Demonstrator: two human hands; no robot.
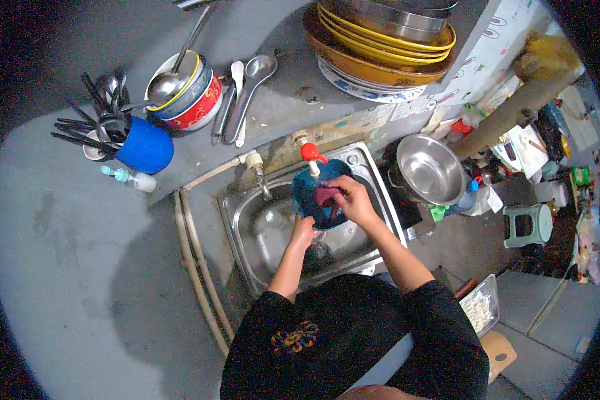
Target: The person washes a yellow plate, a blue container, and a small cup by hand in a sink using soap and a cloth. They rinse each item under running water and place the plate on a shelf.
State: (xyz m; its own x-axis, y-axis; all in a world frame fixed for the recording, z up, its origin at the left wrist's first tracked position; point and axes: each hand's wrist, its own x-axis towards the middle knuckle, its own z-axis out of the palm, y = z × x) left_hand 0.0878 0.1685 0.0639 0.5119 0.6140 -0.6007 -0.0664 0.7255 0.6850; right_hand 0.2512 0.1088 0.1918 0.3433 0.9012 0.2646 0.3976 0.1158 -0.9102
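Observation:
A blue basin [302, 189], held tilted over the stainless-steel sink [245, 245], lies beneath a tap with a red handle [311, 151]. My left hand [306, 229] grips the basin's lower rim. Inside the basin my right hand [351, 197] has its fingers closed on a dark red cloth or sponge [326, 195]; which of the two I cannot tell. A second, metal tap [263, 187] stands at the sink's left side. Something dark [321, 251] lies in the sink below the basin.
Above the sink, a ledge bears stacked plates [380, 70], large spoons [250, 90], bowls with a ladle [180, 95] and a blue utensil holder [147, 145]. A metal pot [430, 170] stands right of the sink. Pipes [195, 250] run along its left. A green stool [528, 226] is farther right.

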